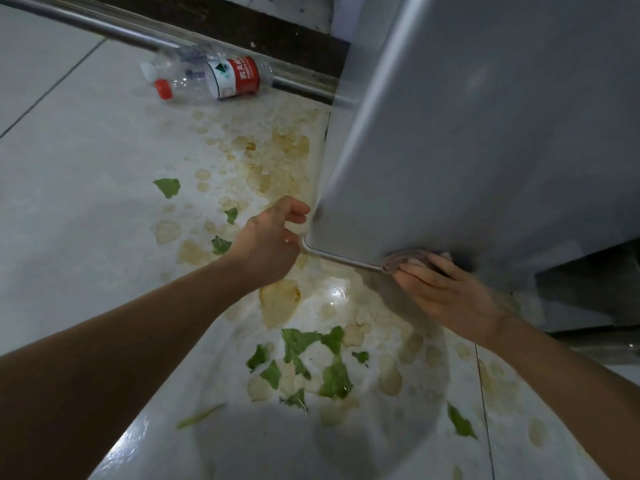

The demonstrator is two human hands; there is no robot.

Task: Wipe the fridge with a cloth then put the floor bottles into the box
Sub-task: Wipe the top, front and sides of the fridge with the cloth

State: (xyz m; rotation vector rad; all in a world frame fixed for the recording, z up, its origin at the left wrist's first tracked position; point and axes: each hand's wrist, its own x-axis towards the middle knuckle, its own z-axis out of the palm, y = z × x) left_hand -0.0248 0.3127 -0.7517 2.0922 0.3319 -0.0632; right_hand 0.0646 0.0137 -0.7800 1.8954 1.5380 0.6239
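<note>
The grey fridge (pixel 485 140) fills the upper right, seen from above down to its bottom edge. My right hand (pixel 450 296) presses a crumpled greyish-pink cloth (pixel 408 259) against the fridge's lower front edge, fingers laid over the cloth. My left hand (pixel 273 237) hovers beside the fridge's bottom left corner, fingers loosely bent, holding nothing. Two clear plastic bottles lie on the floor at the upper left: one with a red label and red cap (pixel 214 79), and a second with a white cap (pixel 173 62) just behind it. No box is in view.
The white tiled floor (pixel 86 188) is stained with yellowish spill marks (pixel 277 161) and strewn with several green leaf scraps (pixel 311 362). A metal rail (pixel 104 27) runs along the dark wall base behind the bottles. A steel surface (pixel 588 299) sits at the right.
</note>
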